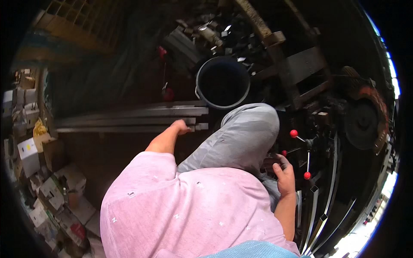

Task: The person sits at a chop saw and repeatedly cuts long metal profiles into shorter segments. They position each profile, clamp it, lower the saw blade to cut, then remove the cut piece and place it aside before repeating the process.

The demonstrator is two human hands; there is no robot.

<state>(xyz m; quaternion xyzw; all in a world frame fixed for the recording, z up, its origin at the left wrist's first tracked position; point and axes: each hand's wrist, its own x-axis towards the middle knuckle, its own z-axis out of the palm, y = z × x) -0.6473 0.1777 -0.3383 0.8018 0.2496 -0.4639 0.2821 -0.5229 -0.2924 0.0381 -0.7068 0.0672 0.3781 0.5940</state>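
My left hand (182,127) is closed at the near side of a stack of long grey metal tubes (129,121), with its fingers on a tube close to the right ends. The tubes lie level and run off to the left. Beside my bent knee (254,129) in grey trousers is my right hand (284,172). Its thumb and fingers are apart and curved, and the fingertips are in shadow by the leg; I make out nothing held. Just right of it stands a dark machine's handle with red ball knobs (307,175).
A dark bucket (201,92) stands beyond the knee, with a heap of metal offcuts (211,34) behind it. Square metal tubes (315,206) rise at the lower right, near a round orange-rimmed machine part (373,99). Cardboard boxes (53,193) are piled at the left.
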